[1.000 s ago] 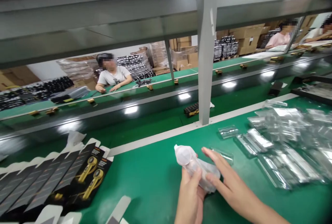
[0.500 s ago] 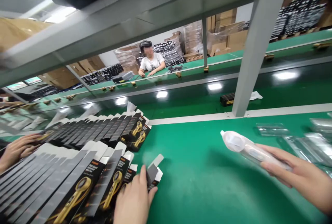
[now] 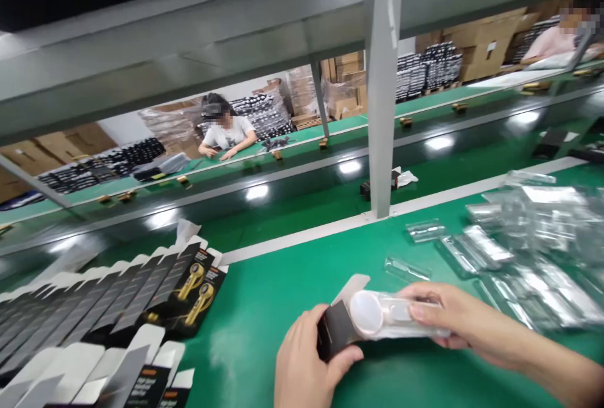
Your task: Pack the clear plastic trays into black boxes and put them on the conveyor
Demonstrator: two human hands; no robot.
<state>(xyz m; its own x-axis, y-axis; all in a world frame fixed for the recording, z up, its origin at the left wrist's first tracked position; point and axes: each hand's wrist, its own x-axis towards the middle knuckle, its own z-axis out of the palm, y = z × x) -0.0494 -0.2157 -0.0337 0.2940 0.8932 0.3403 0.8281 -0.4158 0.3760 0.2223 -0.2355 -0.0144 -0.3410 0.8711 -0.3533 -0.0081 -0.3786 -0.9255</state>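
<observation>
My left hand point(image 3: 306, 357) is wrapped round a small black box point(image 3: 337, 327) with its white end flap point(image 3: 353, 287) standing open. In my right hand point(image 3: 436, 313) is a white handheld fan point(image 3: 368, 313) in a clear plastic sleeve, gripped by its handle. The fan's round head is right at the open mouth of the box; I cannot tell whether its tip is inside. Rows of open black boxes point(image 3: 189, 285) with a gold fan printed on them stand at the left. More open boxes point(image 3: 141, 376) lie nearer to me.
Clear plastic trays point(image 3: 533, 250) are heaped on the green table point(image 3: 264, 276) at the right. A grey metal post point(image 3: 381, 99) rises from the table's far edge. Beyond it runs a green conveyor point(image 3: 302, 206), with a person point(image 3: 229, 131) seated across it.
My left hand has taken a black box from the near row and moved right. My right hand has brought the fan across to its opening. The view has turned right.
</observation>
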